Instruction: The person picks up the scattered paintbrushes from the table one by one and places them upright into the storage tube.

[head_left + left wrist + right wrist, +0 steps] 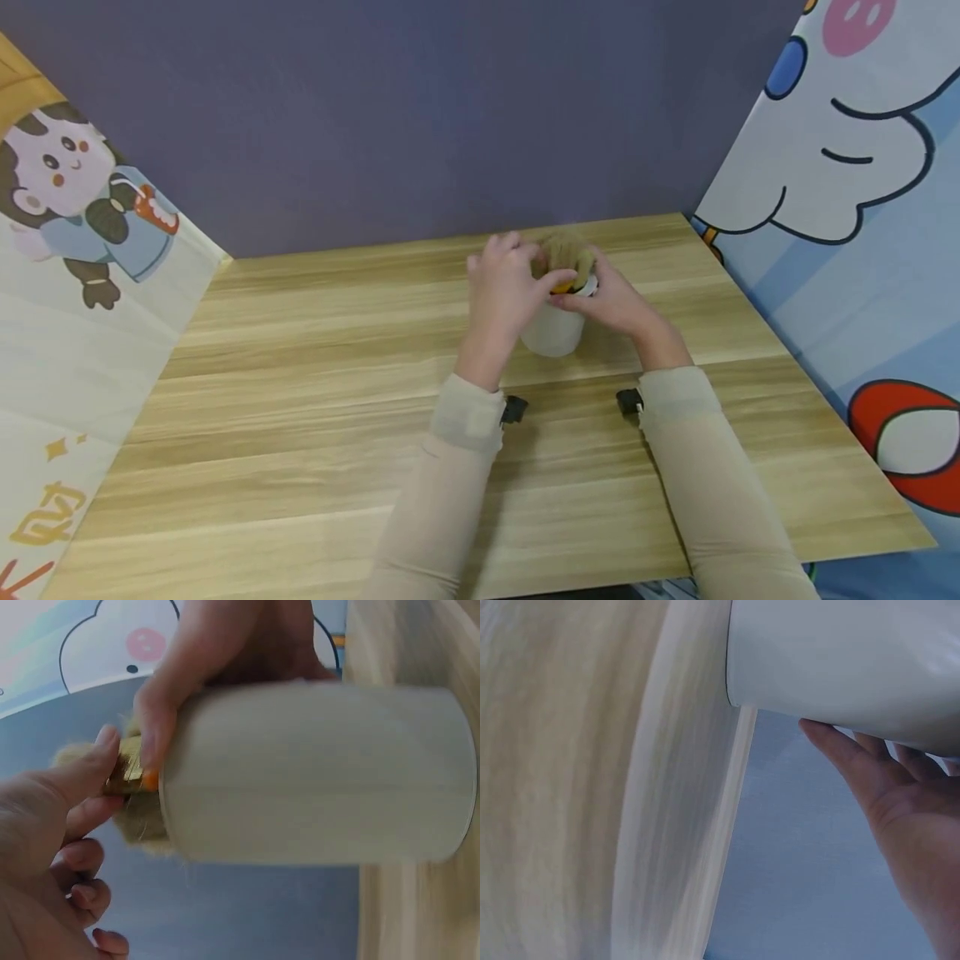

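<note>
A white cylindrical container (553,335) stands on the wooden table, its open rim crowded by both hands. My right hand (617,304) curls round its upper part, thumb near the rim; in the right wrist view those fingers lie along the container's side. Out of the top sticks a tuft of fuzzy tan material (567,248). At the mouth, my left hand (502,283) pinches a shiny gold piece (129,761) between thumb and forefinger, its other fingers loosely bent. A small orange part (151,780) shows beside the gold. What lies lower in the container is hidden by its wall.
The wood-grain table (300,400) ends at a dark blue-grey back wall (420,117). Printed cartoon panels flank it, one on the left (97,350) and one on the right (825,283). Dark wrist cameras (514,409) sit at the sleeve cuffs.
</note>
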Motion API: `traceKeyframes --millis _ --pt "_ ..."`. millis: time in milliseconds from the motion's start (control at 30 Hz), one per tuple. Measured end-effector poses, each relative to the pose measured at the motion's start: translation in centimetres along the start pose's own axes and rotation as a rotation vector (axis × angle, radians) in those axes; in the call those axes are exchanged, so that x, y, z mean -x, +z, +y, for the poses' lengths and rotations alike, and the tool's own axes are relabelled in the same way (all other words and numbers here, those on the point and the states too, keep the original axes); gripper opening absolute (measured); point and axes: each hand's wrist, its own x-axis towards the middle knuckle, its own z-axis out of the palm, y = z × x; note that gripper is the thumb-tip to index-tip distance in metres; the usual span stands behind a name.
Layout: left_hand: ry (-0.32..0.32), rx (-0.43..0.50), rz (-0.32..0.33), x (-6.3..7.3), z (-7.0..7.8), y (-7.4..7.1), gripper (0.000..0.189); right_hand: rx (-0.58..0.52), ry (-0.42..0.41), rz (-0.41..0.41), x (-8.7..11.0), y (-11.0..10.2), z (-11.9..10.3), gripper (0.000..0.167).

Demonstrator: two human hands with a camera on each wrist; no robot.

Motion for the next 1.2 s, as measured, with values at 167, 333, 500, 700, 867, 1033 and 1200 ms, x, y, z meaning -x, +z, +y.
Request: traceKeyframes --millis 167,333,500,700,867,1033,1200 --pt "0.027 -0.011 -0.045 -0.1 -0.5 -0.3 0.039 -0.012 -0.012 0.0 0.0 0.1 -0.3 0.09" --pt "0.056 0.066 -0.105 -0.2 -0.7 0.1 0.036 -0.016 0.012 -0.007 0.3 0.0 -0.2 0.091" --pt "0.028 0.019 -0.153 -0.2 -0.5 0.3 0.034 -0.02 0.034 0.0 0.4 0.0 -0.3 0.093" --pt "0.032 -0.01 -0.128 -0.2 -0.6 0.0 0.037 -0.035 0.014 -0.009 0.1 0.1 -0.4 0.087" --pt "0.205 0.126 0.043 -0.3 -1.1 0.1 0.043 -0.037 0.021 -0.029 0.3 -0.1 -0.5 0.091" --pt "0.318 0.081 0.158 -0.6 -1.4 0.1 0.025 -0.037 0.042 -0.032 0.2 -0.1 -0.5 0.096" --pt "0.305 -0.022 0.154 -0.7 -1.5 0.0 0.024 -0.032 0.07 -0.028 0.3 -0.1 -0.7 0.1"
